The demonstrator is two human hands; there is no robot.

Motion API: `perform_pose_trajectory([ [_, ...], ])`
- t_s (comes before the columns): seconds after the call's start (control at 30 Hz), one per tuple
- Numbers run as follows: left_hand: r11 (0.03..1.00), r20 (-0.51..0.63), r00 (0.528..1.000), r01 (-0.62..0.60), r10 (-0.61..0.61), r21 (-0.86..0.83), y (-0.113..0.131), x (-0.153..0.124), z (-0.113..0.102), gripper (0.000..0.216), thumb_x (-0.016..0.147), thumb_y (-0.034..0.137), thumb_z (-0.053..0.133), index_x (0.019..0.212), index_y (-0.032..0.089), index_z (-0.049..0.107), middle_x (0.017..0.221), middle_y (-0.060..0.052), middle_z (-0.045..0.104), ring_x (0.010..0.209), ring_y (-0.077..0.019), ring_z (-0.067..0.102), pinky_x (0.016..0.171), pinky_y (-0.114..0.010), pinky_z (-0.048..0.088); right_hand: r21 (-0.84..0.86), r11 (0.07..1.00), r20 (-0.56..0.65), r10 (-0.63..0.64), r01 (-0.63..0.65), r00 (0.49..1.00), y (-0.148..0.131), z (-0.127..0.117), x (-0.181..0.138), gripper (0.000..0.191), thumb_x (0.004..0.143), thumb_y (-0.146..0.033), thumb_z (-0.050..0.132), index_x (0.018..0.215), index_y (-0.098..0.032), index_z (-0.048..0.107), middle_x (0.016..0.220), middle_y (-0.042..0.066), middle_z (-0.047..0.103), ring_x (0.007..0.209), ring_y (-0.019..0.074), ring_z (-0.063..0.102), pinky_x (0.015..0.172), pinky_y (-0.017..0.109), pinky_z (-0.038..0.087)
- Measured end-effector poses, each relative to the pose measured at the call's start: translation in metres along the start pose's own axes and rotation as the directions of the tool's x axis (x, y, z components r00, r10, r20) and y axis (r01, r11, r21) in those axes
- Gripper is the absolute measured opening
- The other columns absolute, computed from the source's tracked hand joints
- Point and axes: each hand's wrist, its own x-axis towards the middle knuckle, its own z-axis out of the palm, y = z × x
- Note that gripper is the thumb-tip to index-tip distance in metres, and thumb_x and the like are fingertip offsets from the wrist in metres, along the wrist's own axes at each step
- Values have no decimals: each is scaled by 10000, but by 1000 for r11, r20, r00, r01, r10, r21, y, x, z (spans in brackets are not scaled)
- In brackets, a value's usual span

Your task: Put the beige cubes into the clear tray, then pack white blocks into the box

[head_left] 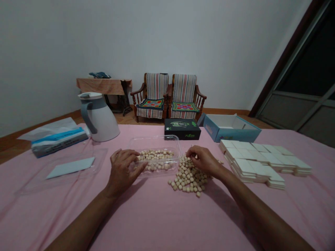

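Observation:
A clear plastic container [176, 146] stands in the middle of the pink cloth with many small pale cubes [157, 155], wooden-looking, inside it. My left hand [124, 165] holds its left end, fingers over the rim and thumb along the front. Just right of the container lies a loose heap of the same cubes [190, 177]. Over the back of this heap is my right hand [202, 158], its fingers bent and pressed together near the container's right rim. Whatever is between those fingertips is too small to make out.
Stacks of pale square tiles [253, 160] lie right, before an open blue box [230, 127]. A black box [182, 129] stands behind the container. Left are a white-grey jug [101, 120], a tissue pack [60, 141] and a clear lid [34, 184] with a white slip [70, 168].

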Motion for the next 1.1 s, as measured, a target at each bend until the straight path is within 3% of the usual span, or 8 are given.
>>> perform_pose_trajectory([
  [0.1,1000,5,1000,-10,10,2,-1,0,0,261,803,458,605,699,219,596,927,-54,707,932,-241,615,973,-475,310,-133,991,198,3,24,980,7,5,-4,222,680,-48,536,797,-172,678,806,50,665,746,166,569,678,264,389],
  [0.23,1000,3,1000,-12,12,-3,0,-1,0,271,811,462,594,696,217,593,920,-57,707,929,-246,618,963,-472,315,-138,990,256,-6,43,967,12,12,-6,230,679,-47,518,784,-179,675,819,45,659,765,160,562,692,256,377],
  [0.37,1000,-4,1000,-16,16,0,0,0,0,257,814,451,600,710,215,595,920,-55,707,932,-245,619,968,-475,310,-75,997,73,0,5,997,7,8,-2,205,679,-40,515,785,-163,640,799,39,626,740,147,550,680,256,391],
  [0.5,1000,-1,1000,-7,7,-3,1,0,-1,269,812,459,596,692,217,597,914,-59,708,931,-245,619,970,-474,315,240,970,-176,10,33,984,-13,2,3,167,772,-131,534,907,-173,624,855,33,628,728,127,578,673,248,449],
  [0.67,1000,3,1000,1,-1,-4,2,1,-1,271,803,461,609,687,217,590,915,-60,708,925,-239,620,972,-468,315,498,864,-211,41,72,977,-24,1,3,231,816,-208,545,1035,-182,616,998,61,666,865,152,638,760,279,491],
  [0.83,1000,3,1000,8,-8,-9,2,0,0,260,799,447,610,676,220,583,912,-51,710,923,-236,620,975,-464,318,171,985,-41,4,3,999,-12,1,0,185,723,-59,513,779,-175,646,739,12,663,684,136,597,657,251,439],
  [0.93,1000,2,1000,4,-4,-2,0,0,0,262,799,454,607,684,220,588,917,-53,709,930,-243,623,974,-468,320,45,996,121,-84,79,989,-5,3,-2,279,673,6,495,791,-177,668,797,18,678,757,141,590,702,243,419],
  [1.1,999,-8,999,-40,40,22,-6,-1,2,259,799,463,607,696,225,591,918,-59,709,923,-259,629,977,-493,315,-9,994,231,-107,112,967,-6,7,-5,272,708,-45,540,885,-177,699,874,43,682,794,154,595,736,251,422],
])
